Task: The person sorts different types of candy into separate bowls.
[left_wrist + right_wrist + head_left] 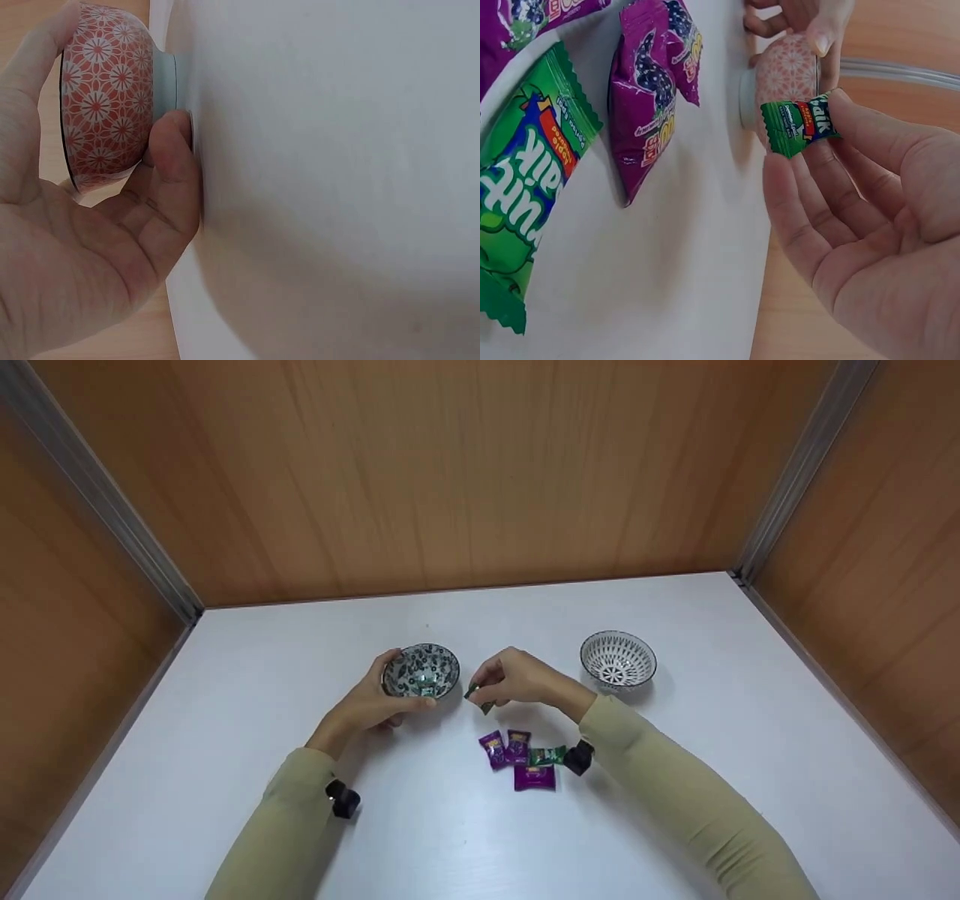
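My left hand (373, 703) grips a small bowl (421, 662), thumb at the near rim and fingers around the far side. Red with white flowers outside, the bowl (109, 97) has a dark floral pattern inside. A green-wrapped candy (426, 690) lies inside it. Just right of the bowl, my right hand (521, 676) pinches another green-wrapped candy (791, 126) between thumb and fingertips, above the table. Nearer to me lie several purple-wrapped candies (535, 778) and a green one (547, 755), grouped close together.
A second bowl (618, 660), white with dark marks, stands on the white table (420, 825) to the right, beyond my right forearm. Wooden panels (465, 472) enclose the table at the back and both sides. Each wrist bears a small black device.
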`<action>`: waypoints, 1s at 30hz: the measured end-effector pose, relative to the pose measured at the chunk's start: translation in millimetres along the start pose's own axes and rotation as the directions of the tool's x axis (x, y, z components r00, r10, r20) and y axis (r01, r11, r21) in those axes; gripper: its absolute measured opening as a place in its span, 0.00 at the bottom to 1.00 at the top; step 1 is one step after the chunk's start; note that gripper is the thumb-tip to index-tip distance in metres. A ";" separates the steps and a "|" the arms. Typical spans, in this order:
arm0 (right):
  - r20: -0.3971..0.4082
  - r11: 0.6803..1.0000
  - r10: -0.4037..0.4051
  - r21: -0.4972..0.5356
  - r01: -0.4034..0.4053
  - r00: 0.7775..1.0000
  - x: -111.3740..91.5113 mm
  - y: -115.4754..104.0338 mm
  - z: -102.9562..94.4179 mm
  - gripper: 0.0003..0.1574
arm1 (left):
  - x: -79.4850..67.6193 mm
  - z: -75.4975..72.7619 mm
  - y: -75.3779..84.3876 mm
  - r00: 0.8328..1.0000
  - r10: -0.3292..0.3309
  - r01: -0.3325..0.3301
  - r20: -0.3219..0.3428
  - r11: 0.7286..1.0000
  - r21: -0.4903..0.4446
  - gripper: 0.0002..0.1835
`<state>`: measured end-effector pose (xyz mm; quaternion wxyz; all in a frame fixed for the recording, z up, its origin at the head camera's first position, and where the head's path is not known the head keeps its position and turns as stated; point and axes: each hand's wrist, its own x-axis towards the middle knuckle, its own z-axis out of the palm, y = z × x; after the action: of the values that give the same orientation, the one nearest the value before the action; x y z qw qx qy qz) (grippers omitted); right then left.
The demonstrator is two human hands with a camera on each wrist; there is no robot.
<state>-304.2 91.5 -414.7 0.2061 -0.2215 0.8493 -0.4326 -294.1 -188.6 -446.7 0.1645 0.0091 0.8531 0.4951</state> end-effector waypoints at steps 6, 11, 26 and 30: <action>0.015 1.000 -0.002 0.025 0.001 1.000 0.0 0.0 1.9 0.12 | -1.5 -0.4 -1.3 1.000 0.009 -0.009 0.007 1.000 -0.017 0.66; 0.021 0.999 -0.017 0.050 0.016 1.000 1.2 -1.4 0.7 0.13 | -0.7 -0.1 -1.9 1.000 0.010 -0.010 0.008 1.000 -0.010 0.67; -0.137 0.924 -0.034 0.373 0.083 0.990 22.8 -8.0 15.8 0.17 | -0.7 -1.5 0.2 1.000 0.013 -0.013 0.022 1.000 -0.010 0.70; -0.171 0.919 -0.018 0.384 0.083 0.985 27.8 -10.9 20.4 0.17 | -0.2 -1.4 -0.4 0.999 0.009 -0.009 0.033 1.000 -0.019 0.70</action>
<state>-313.7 57.2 -421.1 0.1644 -0.1616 0.7541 -0.6149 -294.3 -190.0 -446.3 0.1764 0.0195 0.8455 0.5036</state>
